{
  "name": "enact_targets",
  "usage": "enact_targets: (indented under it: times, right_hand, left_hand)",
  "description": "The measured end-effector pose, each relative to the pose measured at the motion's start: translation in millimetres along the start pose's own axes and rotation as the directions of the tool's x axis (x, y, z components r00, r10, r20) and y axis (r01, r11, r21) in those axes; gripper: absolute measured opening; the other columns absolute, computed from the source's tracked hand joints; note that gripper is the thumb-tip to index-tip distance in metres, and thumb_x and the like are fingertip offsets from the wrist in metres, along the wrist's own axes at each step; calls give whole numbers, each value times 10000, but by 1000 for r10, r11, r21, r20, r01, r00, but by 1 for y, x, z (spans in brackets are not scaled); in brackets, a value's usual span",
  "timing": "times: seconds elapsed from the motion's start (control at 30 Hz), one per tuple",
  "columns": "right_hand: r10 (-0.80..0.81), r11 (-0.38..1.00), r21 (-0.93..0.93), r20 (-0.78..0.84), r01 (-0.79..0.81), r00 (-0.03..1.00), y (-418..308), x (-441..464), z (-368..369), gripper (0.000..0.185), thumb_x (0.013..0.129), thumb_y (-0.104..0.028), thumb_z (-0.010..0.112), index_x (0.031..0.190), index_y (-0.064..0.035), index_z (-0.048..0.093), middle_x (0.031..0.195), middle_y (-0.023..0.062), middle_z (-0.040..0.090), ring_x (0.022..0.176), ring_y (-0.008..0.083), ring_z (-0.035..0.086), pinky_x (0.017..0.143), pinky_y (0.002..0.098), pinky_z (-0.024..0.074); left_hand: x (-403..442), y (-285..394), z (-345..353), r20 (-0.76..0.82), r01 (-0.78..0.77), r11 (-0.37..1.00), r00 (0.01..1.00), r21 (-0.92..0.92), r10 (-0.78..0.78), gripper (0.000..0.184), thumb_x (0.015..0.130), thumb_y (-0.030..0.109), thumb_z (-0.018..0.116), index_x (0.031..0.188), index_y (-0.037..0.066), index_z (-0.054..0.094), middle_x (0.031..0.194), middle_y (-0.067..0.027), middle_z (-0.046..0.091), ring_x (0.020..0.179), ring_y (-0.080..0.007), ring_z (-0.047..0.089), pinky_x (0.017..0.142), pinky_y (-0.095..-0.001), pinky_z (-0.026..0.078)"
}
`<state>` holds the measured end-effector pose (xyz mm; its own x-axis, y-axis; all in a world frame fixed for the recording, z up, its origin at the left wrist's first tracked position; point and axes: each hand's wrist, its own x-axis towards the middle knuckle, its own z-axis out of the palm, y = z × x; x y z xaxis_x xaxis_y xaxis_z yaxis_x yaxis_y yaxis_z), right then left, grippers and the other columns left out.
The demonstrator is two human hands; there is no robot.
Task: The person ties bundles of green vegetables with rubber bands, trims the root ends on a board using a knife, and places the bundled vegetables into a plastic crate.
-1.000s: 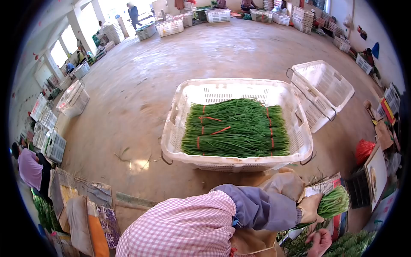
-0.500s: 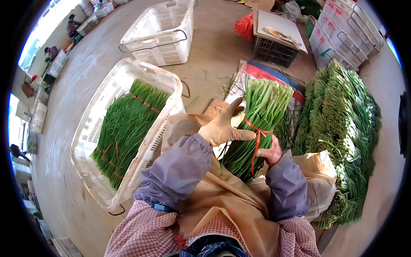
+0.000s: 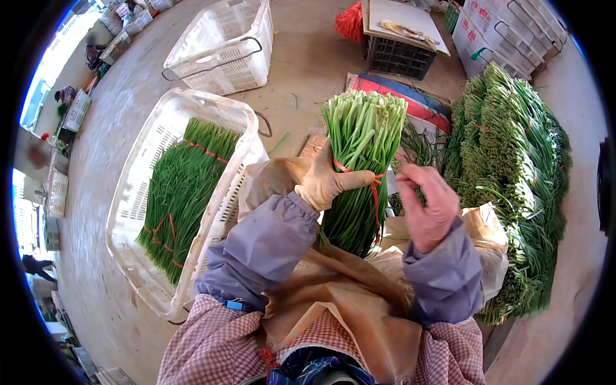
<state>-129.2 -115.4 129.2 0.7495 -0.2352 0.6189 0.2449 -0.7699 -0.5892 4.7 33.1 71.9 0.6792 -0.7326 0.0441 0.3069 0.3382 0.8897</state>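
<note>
A bundle of long green chives (image 3: 359, 138) stands upright before me, pale cut ends at the top. A red tie (image 3: 377, 183) circles its middle, one tail hanging down. My left hand (image 3: 327, 183), in a tan glove, wraps the bundle from the left with the thumb across its front by the tie. To the right of the bundle is my bare right hand (image 3: 431, 205), apart from the stalks. Its fingers are curled with the tips close together; whether something thin is pinched there cannot be made out.
Left of me, a white crate (image 3: 183, 295) holds tied chives; another white crate (image 3: 231, 70) stands beyond. A tall stack of chives (image 3: 507, 192) rises at right. A black crate (image 3: 398, 58) with a board on top and stacked white crates (image 3: 491, 38) stand at the back.
My right hand has let go of the bundle's lower right side and risen to the right. The bundle has shifted left and stands straighter; my left hand has closed around it.
</note>
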Motion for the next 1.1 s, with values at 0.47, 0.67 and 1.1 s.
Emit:
enact_targets:
  times: [0.47,0.67,1.1]
  right_hand:
    - [139,907,318,397,-278,907,-2,13,-4,40,873,-1,649,850,22,625,713,101,636,630,208,632,592,302,480]
    - [173,735,288,796,-614,580,19,-12,-58,99,840,-74,695,885,8,664,755,107,662,660,193,644,613,323,495]
    - [571,813,63,117,-580,813,25,-23,-48,75,887,-46,670,857,18,641,623,75,592,554,139,557,537,290,450]
  left_hand:
    - [-2,-4,4,57,-91,996,994,-9,91,947,661,200,931,1403,9,374,1290,-98,590,1179,-189,564,1018,-347,462]
    - [1,-4,3,104,-45,999,994,-8,45,954,678,180,919,1428,9,354,1335,-106,567,1229,-199,546,1040,-355,448]
    - [0,-12,19,-26,-177,977,983,121,181,1081,633,35,897,1463,31,205,1392,-135,483,1263,-225,513,1069,-377,444]
